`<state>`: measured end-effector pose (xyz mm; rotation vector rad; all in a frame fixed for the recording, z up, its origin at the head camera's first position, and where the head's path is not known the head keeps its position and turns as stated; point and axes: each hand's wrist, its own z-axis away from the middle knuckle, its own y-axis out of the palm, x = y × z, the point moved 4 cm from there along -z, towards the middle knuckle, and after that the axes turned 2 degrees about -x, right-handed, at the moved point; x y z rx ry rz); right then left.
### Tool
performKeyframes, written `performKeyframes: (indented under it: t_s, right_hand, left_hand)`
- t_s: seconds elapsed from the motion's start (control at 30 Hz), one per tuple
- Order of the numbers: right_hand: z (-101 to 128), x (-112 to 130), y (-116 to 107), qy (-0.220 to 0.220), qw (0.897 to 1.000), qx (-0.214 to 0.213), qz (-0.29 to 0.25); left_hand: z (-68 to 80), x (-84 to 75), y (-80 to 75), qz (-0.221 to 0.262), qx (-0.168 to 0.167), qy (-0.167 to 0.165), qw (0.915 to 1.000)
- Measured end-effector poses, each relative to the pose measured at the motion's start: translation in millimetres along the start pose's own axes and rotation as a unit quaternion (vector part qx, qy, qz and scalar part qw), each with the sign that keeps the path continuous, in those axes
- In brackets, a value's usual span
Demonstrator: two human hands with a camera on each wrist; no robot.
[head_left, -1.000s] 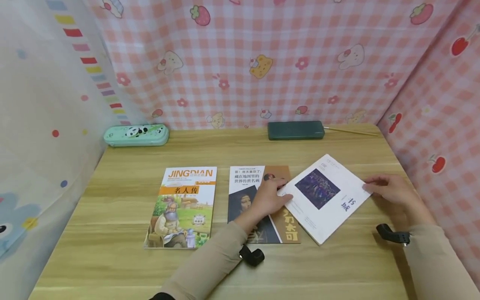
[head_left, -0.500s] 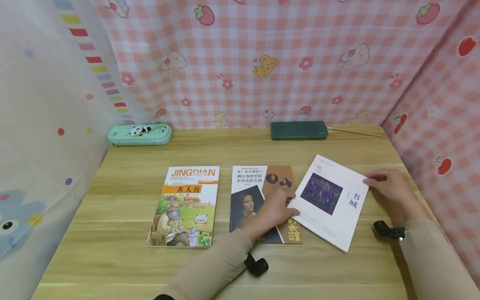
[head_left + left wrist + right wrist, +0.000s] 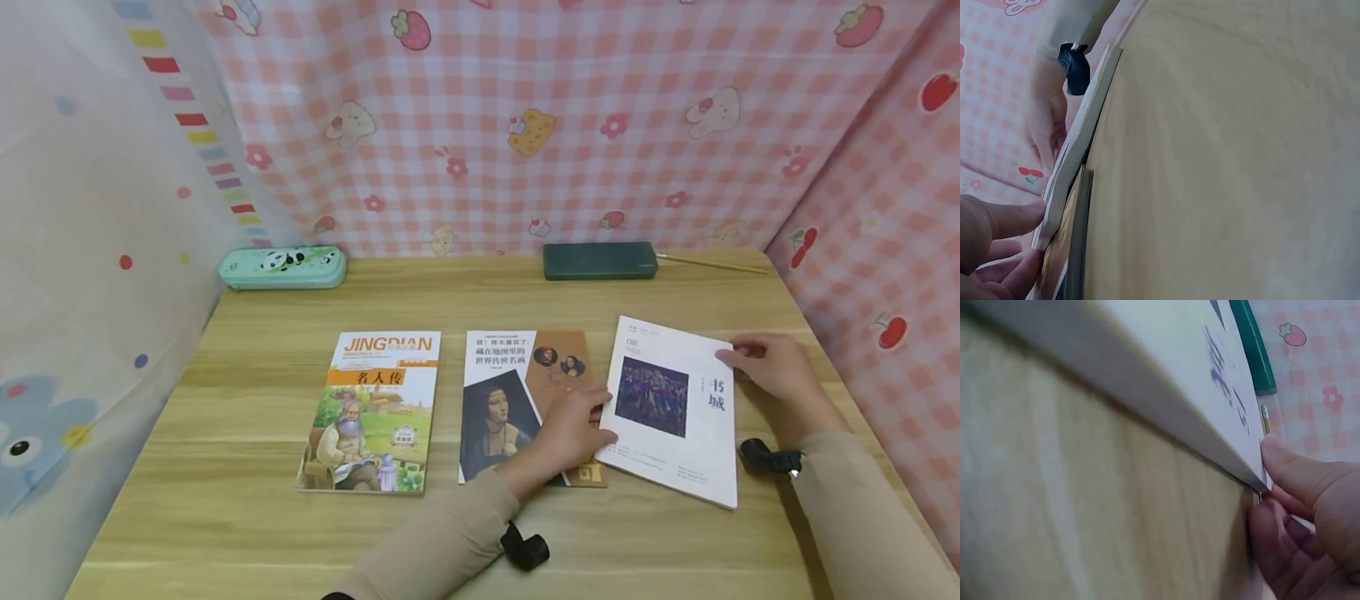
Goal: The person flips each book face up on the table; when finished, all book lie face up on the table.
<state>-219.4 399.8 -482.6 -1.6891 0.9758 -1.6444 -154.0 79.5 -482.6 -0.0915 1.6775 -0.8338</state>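
Note:
A white book (image 3: 651, 400) with a dark square picture lies slightly turned at the right of the table. My left hand (image 3: 566, 427) pinches its left edge, thumb on the cover and fingers beneath, as the left wrist view shows. At the upper right corner my right hand (image 3: 780, 379) pinches the same book between thumb and fingers. Under my left hand and wrist lies a book with a portrait cover (image 3: 495, 417), partly hidden, its right edge close to the white book. Further left is a JINGDIAN book (image 3: 375, 417), untouched.
A mint panda pencil case (image 3: 283, 267) sits at the back left of the wooden table (image 3: 247, 367). At the back right is a dark green case (image 3: 600, 261), with a thin brush (image 3: 712, 263) beside it. Patterned curtains (image 3: 457, 108) border the table.
The white book has turned clockwise from a steep diagonal to nearly straight. My left hand has moved right and toward the near edge with it; the right hand has shifted slightly.

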Motion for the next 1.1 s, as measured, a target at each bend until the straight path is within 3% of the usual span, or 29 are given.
performKeyframes:
  t_s: [0.13,0.37,0.67,0.93,1.1]
  right_hand:
    - [-2.8,5.4,2.8,0.000,1.000,0.028,-0.006]
    - [-7.9,14.3,5.3,-0.028,0.999,0.035,-0.001]
    - [-16.9,18.7,11.0,-0.018,0.998,0.059,-0.003]
    - [-14.7,20.3,11.4,-0.014,0.997,0.078,0.000]
    - [-6.3,26.2,6.2,0.018,0.995,0.097,-0.026]
  left_hand:
    - [0.8,-2.2,3.0,-0.031,-0.002,0.000,0.9995]
    - [-0.7,-4.7,6.7,-0.111,-0.005,0.014,0.9938]
    - [0.2,-11.5,15.7,-0.170,-0.010,0.037,0.9846]
    - [1.1,-12.4,17.8,-0.173,0.001,0.032,0.9844]
    - [7.9,-15.0,-2.4,-0.153,-0.010,0.040,0.9874]
